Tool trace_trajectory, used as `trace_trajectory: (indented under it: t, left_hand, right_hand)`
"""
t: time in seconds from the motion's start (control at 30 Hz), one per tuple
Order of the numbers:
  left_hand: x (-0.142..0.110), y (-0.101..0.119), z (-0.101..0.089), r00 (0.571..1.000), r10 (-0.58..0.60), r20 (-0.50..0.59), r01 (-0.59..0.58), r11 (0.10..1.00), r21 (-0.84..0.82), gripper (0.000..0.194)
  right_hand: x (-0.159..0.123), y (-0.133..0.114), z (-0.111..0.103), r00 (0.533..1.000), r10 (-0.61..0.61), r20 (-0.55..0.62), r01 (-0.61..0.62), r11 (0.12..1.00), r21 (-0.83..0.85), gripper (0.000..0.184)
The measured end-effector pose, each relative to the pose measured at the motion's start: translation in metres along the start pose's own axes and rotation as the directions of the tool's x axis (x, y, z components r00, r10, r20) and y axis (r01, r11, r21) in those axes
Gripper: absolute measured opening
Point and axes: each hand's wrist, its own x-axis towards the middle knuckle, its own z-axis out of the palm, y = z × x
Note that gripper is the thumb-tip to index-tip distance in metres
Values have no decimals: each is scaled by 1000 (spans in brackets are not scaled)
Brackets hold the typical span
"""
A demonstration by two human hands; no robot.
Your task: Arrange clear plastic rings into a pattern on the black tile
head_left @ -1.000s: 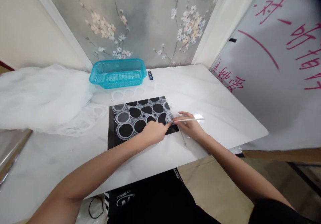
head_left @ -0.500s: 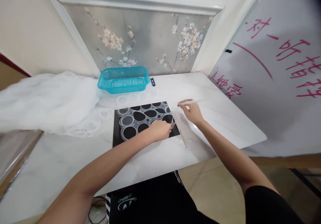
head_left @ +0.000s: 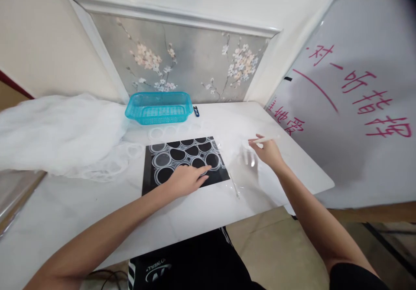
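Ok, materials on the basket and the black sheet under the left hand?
Basket: translucent blue plastic by the look, fairly glossy; light passes through its walls and the bottom is perforated.
Black sheet under the left hand: smooth and dark, perhaps card or plastic; the picture doesn't settle which.

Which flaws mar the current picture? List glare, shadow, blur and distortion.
Head view throughout: bright glints on the clear film below the right hand; soft shadow on the tabletop; white fabric washed out, detail soft; left arm stretched towards the edge.
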Motion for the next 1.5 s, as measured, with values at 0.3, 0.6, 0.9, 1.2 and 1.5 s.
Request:
trace_trajectory:
  t: [0.3,0.6,0.9,1.2,1.5]
  left_hand:
    - [-68,-68,-19,958,-255,127,260,965,-21,41]
    - [-93,-75,-30,969,-20,245,37,997,-66,51]
    - [-107,-87,-17,991,-61,121,68,996,-51,43]
    - [-117,-89,2,973,-209,98,178,950,256,63]
    - [-116,-99,9,982,-180,49,166,962,216,64]
  right_hand:
    - [-28,-57,19,759,-214,615,-82,906,416,32]
    - [-8,-63,11,449,-278,849,-77,935,347,40]
    - [-2,-115,48,740,-184,647,-150,892,426,39]
    - [-12,-214,153,763,-405,503,3,781,624,19]
    - [-14,-218,169,765,-395,509,29,810,585,18]
